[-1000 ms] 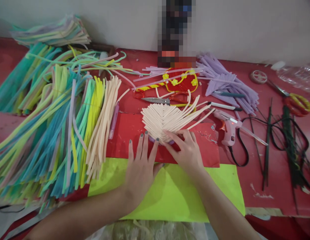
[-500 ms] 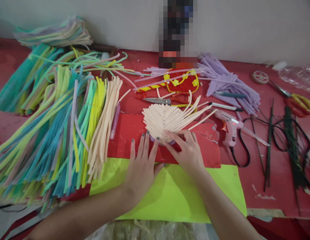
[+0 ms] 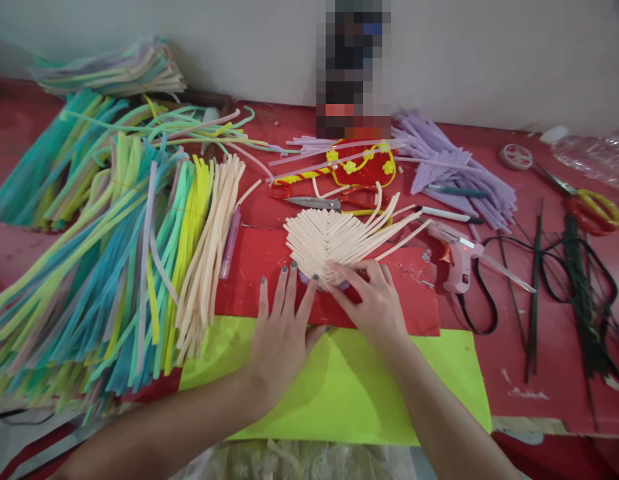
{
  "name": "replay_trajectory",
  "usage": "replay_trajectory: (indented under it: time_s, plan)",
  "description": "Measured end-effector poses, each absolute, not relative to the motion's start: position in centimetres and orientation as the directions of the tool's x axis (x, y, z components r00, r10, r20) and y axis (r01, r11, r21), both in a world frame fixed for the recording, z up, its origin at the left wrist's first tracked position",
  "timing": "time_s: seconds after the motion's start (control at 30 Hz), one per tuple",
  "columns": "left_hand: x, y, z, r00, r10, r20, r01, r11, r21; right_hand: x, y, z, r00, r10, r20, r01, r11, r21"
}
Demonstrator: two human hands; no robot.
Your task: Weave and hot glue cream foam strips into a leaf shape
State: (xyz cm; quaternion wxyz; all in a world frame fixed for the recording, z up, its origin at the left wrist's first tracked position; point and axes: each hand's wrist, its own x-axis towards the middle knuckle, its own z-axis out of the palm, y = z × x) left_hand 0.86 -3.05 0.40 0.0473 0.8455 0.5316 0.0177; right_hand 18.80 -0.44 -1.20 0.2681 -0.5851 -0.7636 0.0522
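Note:
A cream leaf-shaped piece made of pipe cleaners (image 3: 319, 237) lies on a red board (image 3: 409, 293). Its strips form a V pattern along a centre line, and loose ends fan out to the upper right. A bit of purple shows under its lower edge. My left hand (image 3: 282, 333) is flat and open, fingertips at the piece's lower left edge. My right hand (image 3: 376, 303) grips the lower tip with thumb and forefinger, its other fingers curled. Just above the piece lie scissors (image 3: 314, 202) with red and yellow handles.
Bundles of coloured pipe cleaners (image 3: 124, 267) cover the left side. A pink glue gun (image 3: 456, 257) with a black cord lies right, near purple pipe cleaners (image 3: 449, 167), a second pair of scissors (image 3: 596, 210) and dark green stems (image 3: 579, 287). A yellow-green sheet (image 3: 359, 393) lies in front.
The view has shifted very slightly. Both hands stay in nearly the same place on the leaf-shaped piece, and nothing else has visibly moved.

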Motion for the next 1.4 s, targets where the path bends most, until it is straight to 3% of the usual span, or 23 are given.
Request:
replay_trajectory:
  time_s: [0.53, 1.13, 1.4]
  plan:
    - [0.7, -2.6, 0.6, 0.457, 0.890, 0.010, 0.889, -0.457, 0.031, 18.6, -0.5, -1.0, -0.158, 0.927, 0.339, 0.872, 0.292, -0.392]
    - [0.5, -2.5, 0.6, 0.458, 0.889, -0.005, 0.885, -0.456, 0.091, 18.6, -0.4, -1.0, -0.166, 0.921, 0.352, 0.873, 0.303, -0.381]
    - [0.1, -1.3, 1.3, 0.367, 0.915, 0.169, 0.902, -0.395, 0.175, 18.7, -0.4, -1.0, -0.158, 0.931, 0.330, 0.869, 0.290, -0.400]
